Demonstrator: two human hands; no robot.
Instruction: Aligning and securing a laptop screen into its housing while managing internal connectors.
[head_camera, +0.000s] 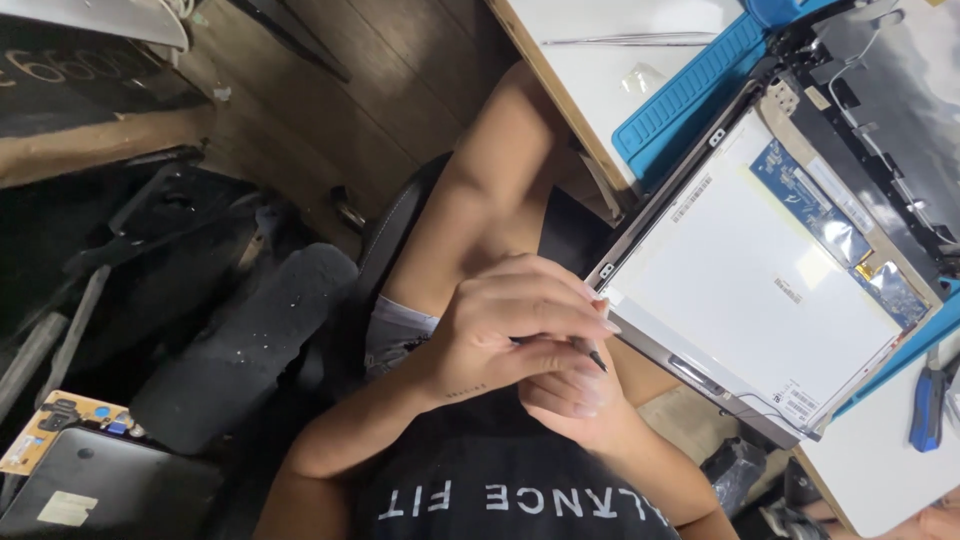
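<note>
Here we see both hands clasped together just below the lower left corner of the panel (760, 285), the landmark for what follows. The left hand (505, 325) lies over the right hand (575, 395), its fingers (570, 290) curled; a thin dark tool (590, 352) pokes out between the two hands, pointing toward the panel. Most of the tool is covered, so we cannot tell which hand grips it or what kind it is.

The panel is a flat, matte white rectangle in a thin metal frame, turned back side up, with a narrow blue circuit strip (835, 225) along its upper right edge. It hangs partly over the edge of the white bench (600, 70). Under it and to its upper left lies a ribbed blue mat (690, 95). Beyond its upper right edge sits a dark lid shell (890, 120), cut off by the frame. To its lower right, a blue-handled tool (928, 405) rests on the bench, partly out of view. Far to its left, a padded black chair arm (250, 340) looks speckled.
</note>
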